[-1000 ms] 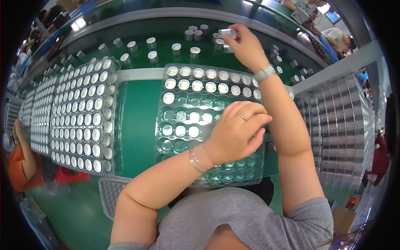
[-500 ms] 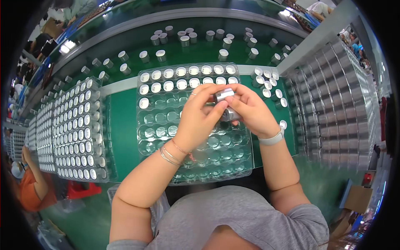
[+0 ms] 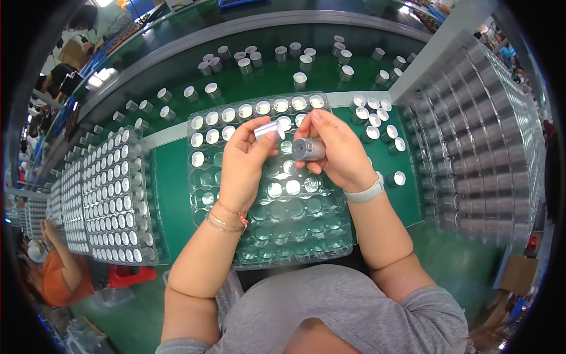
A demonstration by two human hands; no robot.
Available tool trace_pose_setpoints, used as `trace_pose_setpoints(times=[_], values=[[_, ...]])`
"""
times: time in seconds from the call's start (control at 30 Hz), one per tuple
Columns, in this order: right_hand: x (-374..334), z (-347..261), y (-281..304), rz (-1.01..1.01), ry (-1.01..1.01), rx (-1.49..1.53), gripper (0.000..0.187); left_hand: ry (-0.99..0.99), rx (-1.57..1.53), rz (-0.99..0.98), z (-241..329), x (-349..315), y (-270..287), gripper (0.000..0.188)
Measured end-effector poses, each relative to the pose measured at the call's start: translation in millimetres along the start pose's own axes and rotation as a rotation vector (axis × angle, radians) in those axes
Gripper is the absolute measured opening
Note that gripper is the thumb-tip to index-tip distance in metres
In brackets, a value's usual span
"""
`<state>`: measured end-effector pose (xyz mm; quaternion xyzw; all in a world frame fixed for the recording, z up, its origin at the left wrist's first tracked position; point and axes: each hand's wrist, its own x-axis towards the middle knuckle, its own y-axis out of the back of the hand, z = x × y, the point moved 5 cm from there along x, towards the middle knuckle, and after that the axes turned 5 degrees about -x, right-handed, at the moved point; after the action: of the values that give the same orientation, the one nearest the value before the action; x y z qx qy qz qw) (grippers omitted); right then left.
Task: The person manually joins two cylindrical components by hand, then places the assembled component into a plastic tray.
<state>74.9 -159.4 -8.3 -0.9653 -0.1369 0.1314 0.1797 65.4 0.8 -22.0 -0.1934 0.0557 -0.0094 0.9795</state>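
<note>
My left hand (image 3: 240, 168) grips a small silver metal cylinder (image 3: 266, 131), tilted so that its white round end points right. In my right hand (image 3: 341, 150) is another such cylinder, a grey one (image 3: 311, 150), held sideways with its dark end toward my left hand. The two cylinders are apart, over a clear plastic tray (image 3: 277, 236) with round pockets. White-topped cylinders (image 3: 229, 114) stand upright in the tray's far rows, and a single one (image 3: 198, 159) sits at the left of the third row. My hands hide part of the second and third rows.
Loose cylinders (image 3: 374, 120) stand right of the tray; more are scattered on the green belt (image 3: 265, 79) beyond a pale rail. Filled trays (image 3: 112, 194) stand at left, and a tall stack of filled trays (image 3: 477, 153) rises at right. A person in orange (image 3: 65, 271) is at far left.
My hands have moved apart and slightly left, separating the two cylinders that were held close together. The left one now shows its white end, the right one its dark end. The whole view has shifted a little.
</note>
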Motion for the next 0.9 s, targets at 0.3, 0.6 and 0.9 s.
trace_pose_setpoints(times=[0.3, 0.6, 0.9], values=[[-3, 8, 14, -0.012, 0.007, -0.02, 0.028, -0.068, 0.026, -0.06, 6, -4, -14, 0.041], [-6, 6, 18, -0.01, 0.084, 0.022, 0.026, -0.098, 0.029, -0.136, 7, -5, -16, 0.041], [-4, 11, 16, -0.064, 0.06, 0.074, 0.031, -0.171, 0.186, -0.222, 7, -7, -20, 0.038]])
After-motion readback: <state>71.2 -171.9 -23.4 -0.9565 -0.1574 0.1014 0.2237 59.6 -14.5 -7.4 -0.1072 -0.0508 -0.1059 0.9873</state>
